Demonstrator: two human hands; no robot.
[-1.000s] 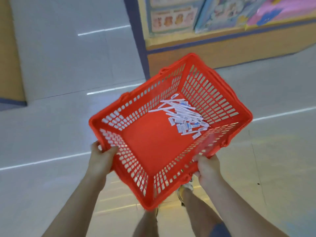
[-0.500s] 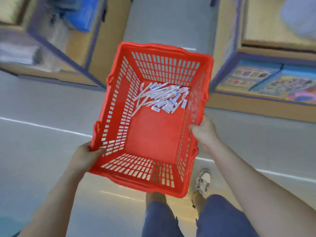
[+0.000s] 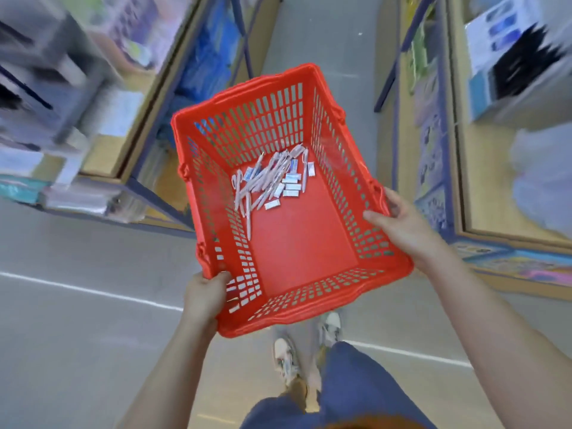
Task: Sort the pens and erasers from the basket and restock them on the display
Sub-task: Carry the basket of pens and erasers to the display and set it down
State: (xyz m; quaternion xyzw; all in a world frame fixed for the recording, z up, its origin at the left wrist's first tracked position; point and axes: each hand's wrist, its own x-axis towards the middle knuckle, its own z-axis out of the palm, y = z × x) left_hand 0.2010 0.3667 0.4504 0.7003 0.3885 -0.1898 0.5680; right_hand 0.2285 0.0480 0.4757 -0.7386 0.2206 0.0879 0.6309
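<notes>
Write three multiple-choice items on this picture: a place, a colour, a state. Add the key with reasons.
1. Where do the pens and erasers lie in the basket?
A. In its far half, away from the person
B. Against its near wall
C. Over its rim

2. What colour is the basket?
A. Blue
B. Red
C. Green

3. How is the basket held?
A. It stands on the floor
B. One hand lifts it by a handle
C. The left hand and the right hand each grip its rim

Key: 1 A, the pile sits near the far wall; 2 B, its walls and bottom are red; 3 C, a hand curls over each side.
</notes>
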